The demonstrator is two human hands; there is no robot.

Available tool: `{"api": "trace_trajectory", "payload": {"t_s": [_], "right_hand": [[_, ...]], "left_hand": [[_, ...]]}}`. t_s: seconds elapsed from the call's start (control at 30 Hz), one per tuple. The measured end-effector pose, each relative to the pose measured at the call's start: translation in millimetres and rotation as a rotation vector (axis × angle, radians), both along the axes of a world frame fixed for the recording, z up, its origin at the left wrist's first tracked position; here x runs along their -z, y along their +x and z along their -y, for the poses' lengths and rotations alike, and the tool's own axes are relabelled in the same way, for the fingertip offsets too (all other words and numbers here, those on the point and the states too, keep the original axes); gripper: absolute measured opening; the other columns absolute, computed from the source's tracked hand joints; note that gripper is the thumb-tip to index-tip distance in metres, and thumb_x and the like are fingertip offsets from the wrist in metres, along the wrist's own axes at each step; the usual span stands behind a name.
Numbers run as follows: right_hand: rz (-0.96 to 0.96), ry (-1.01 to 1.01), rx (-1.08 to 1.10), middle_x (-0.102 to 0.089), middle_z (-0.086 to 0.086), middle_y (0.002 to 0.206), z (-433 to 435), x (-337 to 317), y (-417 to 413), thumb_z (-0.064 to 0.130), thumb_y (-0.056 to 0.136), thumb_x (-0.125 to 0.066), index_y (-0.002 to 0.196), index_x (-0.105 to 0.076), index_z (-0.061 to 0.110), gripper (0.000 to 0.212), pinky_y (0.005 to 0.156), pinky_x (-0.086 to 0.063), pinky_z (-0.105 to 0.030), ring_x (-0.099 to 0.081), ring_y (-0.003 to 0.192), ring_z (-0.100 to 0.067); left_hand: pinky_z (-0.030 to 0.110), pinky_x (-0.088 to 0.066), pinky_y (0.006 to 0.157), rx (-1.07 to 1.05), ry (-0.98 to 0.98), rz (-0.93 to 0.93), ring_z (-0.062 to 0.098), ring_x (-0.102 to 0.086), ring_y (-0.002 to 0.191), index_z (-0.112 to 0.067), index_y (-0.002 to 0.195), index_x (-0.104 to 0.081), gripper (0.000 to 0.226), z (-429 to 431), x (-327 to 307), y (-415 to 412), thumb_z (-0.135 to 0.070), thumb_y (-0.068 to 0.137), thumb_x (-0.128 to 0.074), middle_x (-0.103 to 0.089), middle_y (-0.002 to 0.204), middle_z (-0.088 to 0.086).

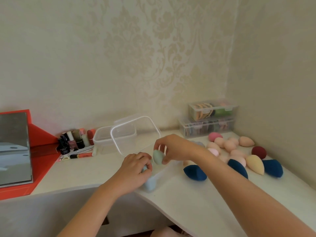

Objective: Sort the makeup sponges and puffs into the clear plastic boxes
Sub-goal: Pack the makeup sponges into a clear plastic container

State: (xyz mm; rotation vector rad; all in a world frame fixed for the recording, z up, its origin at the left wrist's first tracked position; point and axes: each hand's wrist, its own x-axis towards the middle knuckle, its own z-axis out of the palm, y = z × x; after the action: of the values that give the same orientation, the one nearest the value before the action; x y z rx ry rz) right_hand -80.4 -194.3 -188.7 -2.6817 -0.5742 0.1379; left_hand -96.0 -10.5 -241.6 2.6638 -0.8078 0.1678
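Right hand (172, 147): pinches a green sponge (157, 156) between thumb and fingers.
Left hand (135, 170): curled around a blue sponge (144, 169), just beside the right hand.
Clear box (164, 171): directly under both hands.

- Bare white tabletop (196, 202) lies open along the near right edge.
- Scattered egg-shaped foam sponges (254, 164) crowd the far right.
- Empty clear plastic boxes (130, 139) block the back.

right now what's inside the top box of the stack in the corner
The top box holds orange puffs, dark ones and something green. Anything behind them is hidden.
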Motion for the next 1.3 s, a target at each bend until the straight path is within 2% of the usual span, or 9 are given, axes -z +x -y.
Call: {"api": "trace_trajectory", "payload": {"t_s": [0.3,0.5,0.63,0.8,0.9,1.03,1.1,1.17,1.3], "right_hand": [[-0.083,-0.145,-0.063,-0.070,-0.006,0.096,-20,23,20,0.016,0.069,-0.079,0.086,-0.063,0.015,0.024,0.072,-0.050,-0.032,-0.063,0.088,-0.025],[-0.082,-0.125,-0.015,-0.054,-0.005,0.082,-25,27,20,0.017,0.072,-0.078,0.074,-0.045,0.015,0.033,0.051,-0.032,-0.022,-0.050,0.074,-0.020],[-0.090,-0.068,-0.005,-0.060,-0.007,0.086,-27,31,24,0.008,0.073,-0.073,0.081,-0.057,0.012,0.018,0.058,-0.039,-0.024,-0.053,0.077,-0.019],[-0.268,0.064,-0.048,-0.066,-0.004,0.086,-17,23,20,-0.007,0.079,-0.058,0.093,-0.065,0.010,0.023,0.072,-0.046,-0.021,-0.059,0.080,-0.014],[-0.288,0.085,-0.057,-0.063,0.002,0.076,-13,13,12,-0.003,0.085,-0.048,0.100,-0.067,0.009,0.026,0.064,-0.043,-0.014,-0.056,0.067,-0.005],[-0.141,0.299,0.012,-0.066,0.005,0.077,11,-5,9,0.006,0.084,-0.061,0.095,-0.069,0.013,0.016,0.069,-0.047,-0.016,-0.060,0.071,-0.006],[0.069,0.382,0.187,-0.066,0.005,0.084,38,-9,17,0.004,0.082,-0.065,0.097,-0.068,0.014,0.018,0.077,-0.050,-0.022,-0.062,0.081,-0.008],[0.217,0.213,0.396,-0.065,0.001,0.105,66,-6,26,0.001,0.083,-0.061,0.109,-0.064,0.016,0.031,0.090,-0.048,-0.029,-0.061,0.100,-0.015],[-0.011,-0.112,0.558,-0.049,-0.002,0.139,96,19,31,0.012,0.089,-0.059,0.137,-0.045,0.022,0.052,0.106,-0.038,-0.035,-0.048,0.125,-0.022]], "left_hand": [[0.001,-0.016,0.091,0.017,-0.093,-0.012,0.000,-0.031,0.104,-0.028,0.083,-0.048,0.030,-3,6,1,-0.046,0.068,-0.029,-0.046,0.117,-0.023],[0.002,-0.014,0.090,0.059,-0.092,0.010,-0.018,-0.021,0.109,-0.035,0.085,-0.050,0.024,-4,8,1,-0.042,0.073,-0.030,-0.041,0.112,-0.032],[0.004,-0.017,0.091,0.052,-0.122,-0.021,-0.020,-0.014,0.112,-0.043,0.095,-0.056,0.042,-5,7,0,-0.049,0.068,-0.024,-0.035,0.113,-0.039],[0.005,-0.012,0.094,0.029,-0.099,-0.008,-0.023,-0.011,0.110,-0.047,0.107,-0.059,0.064,-2,8,2,-0.053,0.062,-0.013,-0.031,0.113,-0.042],[0.013,-0.012,0.100,0.028,-0.083,0.008,-0.022,-0.018,0.110,-0.043,0.110,-0.058,0.056,-1,9,3,-0.046,0.072,-0.017,-0.038,0.119,-0.037],[0.017,-0.014,0.101,0.001,-0.064,-0.013,-0.003,-0.029,0.113,-0.043,0.112,-0.055,0.050,-2,8,2,-0.044,0.075,-0.021,-0.040,0.127,-0.030],[0.016,-0.011,0.103,-0.001,-0.054,-0.012,-0.001,-0.030,0.119,-0.045,0.111,-0.055,0.057,-2,9,3,-0.050,0.070,-0.016,-0.038,0.130,-0.028],[0.017,-0.008,0.105,-0.002,-0.042,-0.018,-0.003,-0.029,0.121,-0.045,0.112,-0.054,0.065,-2,8,3,-0.053,0.064,-0.010,-0.037,0.131,-0.028],[0.015,-0.006,0.104,-0.010,-0.012,-0.022,-0.003,-0.027,0.122,-0.046,0.112,-0.053,0.068,-1,8,4,-0.054,0.061,-0.009,-0.033,0.130,-0.030]]}}
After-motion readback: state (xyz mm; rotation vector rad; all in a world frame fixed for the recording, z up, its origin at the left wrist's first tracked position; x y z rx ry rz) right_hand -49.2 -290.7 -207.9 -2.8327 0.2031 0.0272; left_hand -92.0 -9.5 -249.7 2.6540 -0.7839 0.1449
